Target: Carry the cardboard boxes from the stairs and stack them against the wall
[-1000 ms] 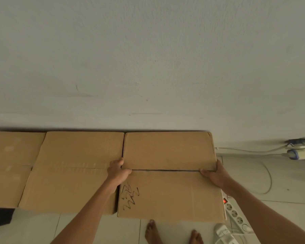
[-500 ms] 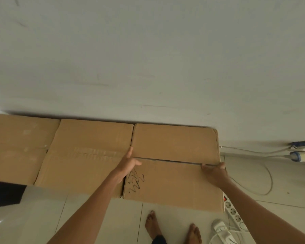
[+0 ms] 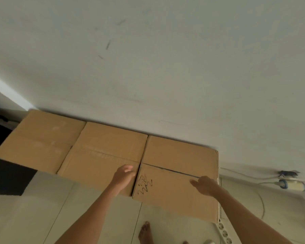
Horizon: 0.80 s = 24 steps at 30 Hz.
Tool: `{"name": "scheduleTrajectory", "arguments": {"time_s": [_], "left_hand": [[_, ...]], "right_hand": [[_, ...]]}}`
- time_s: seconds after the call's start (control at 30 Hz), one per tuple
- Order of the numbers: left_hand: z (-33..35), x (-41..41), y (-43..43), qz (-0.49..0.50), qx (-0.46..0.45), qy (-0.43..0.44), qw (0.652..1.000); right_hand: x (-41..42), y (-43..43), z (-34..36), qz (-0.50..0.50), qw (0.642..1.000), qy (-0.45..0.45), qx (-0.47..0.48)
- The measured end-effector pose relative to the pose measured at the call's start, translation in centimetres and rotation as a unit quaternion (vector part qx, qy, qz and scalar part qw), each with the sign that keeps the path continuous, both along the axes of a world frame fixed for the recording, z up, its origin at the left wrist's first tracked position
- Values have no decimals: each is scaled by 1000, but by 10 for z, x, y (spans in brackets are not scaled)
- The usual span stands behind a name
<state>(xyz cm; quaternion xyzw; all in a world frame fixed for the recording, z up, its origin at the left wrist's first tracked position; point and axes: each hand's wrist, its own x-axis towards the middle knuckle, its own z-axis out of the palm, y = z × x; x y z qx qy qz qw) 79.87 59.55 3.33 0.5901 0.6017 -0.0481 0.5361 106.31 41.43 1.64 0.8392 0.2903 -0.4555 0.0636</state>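
Note:
Three brown cardboard boxes stand side by side against the white wall (image 3: 165, 67). The right box (image 3: 180, 155) has a black scribble on its near flap, and its top flaps are closed. My left hand (image 3: 123, 176) hovers at that box's left edge, over the seam with the middle box (image 3: 109, 143), fingers loosely apart and holding nothing. On the near flap of the right box, close to its right edge, my right hand (image 3: 204, 185) lies with fingers spread. The left box (image 3: 42, 138) is the farthest from both hands.
A white power strip (image 3: 224, 233) lies on the tiled floor by the right box's near corner. A thin cable (image 3: 261, 199) loops toward a white-and-blue object (image 3: 292, 185) at the wall's base. My bare foot (image 3: 144, 231) is below the box. A dark mat (image 3: 5, 176) lies at left.
Both hands have let go of the right box's side edges and moved onto or over its top. The view has swung, so the row of boxes now runs diagonally.

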Motion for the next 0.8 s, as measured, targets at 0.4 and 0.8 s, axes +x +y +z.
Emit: {"name": "scheduleTrajectory", "arguments": {"time_s": [0.4,0.8], "left_hand": [[150,-102,48,80,207,23,975],[241,-185,18,244,308,70,917]], "right_hand": [[-63,190,181,314,939,-50,126],[-198,264,292,500,826,5,260]]}}
